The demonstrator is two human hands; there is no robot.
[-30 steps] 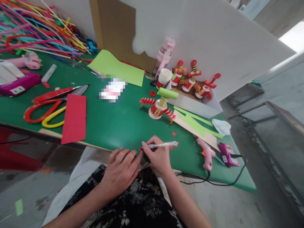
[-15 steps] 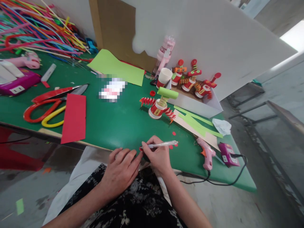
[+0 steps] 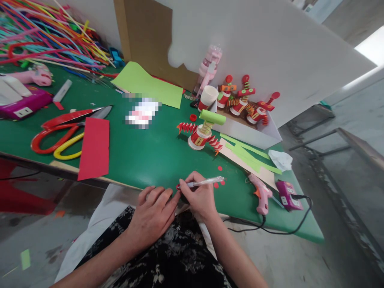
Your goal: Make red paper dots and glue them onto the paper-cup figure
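At the near edge of the green table (image 3: 144,156), my right hand (image 3: 199,198) grips a clear pen (image 3: 204,183) like a writing tool, its tip on a small red paper piece (image 3: 178,187). My left hand (image 3: 154,212) lies flat beside it, fingers stretched out, fingertips pressing by that red piece. A paper-cup figure with a green roll on top and red zigzag arms (image 3: 201,134) stands a little beyond my hands.
Red and yellow scissors (image 3: 60,136) and a red card (image 3: 94,148) lie at left. Coloured straws (image 3: 45,36) pile at the far left. A pink glue gun (image 3: 261,194), purple socket (image 3: 286,195), green strips (image 3: 246,154) and a box of finished figures (image 3: 246,106) sit right.
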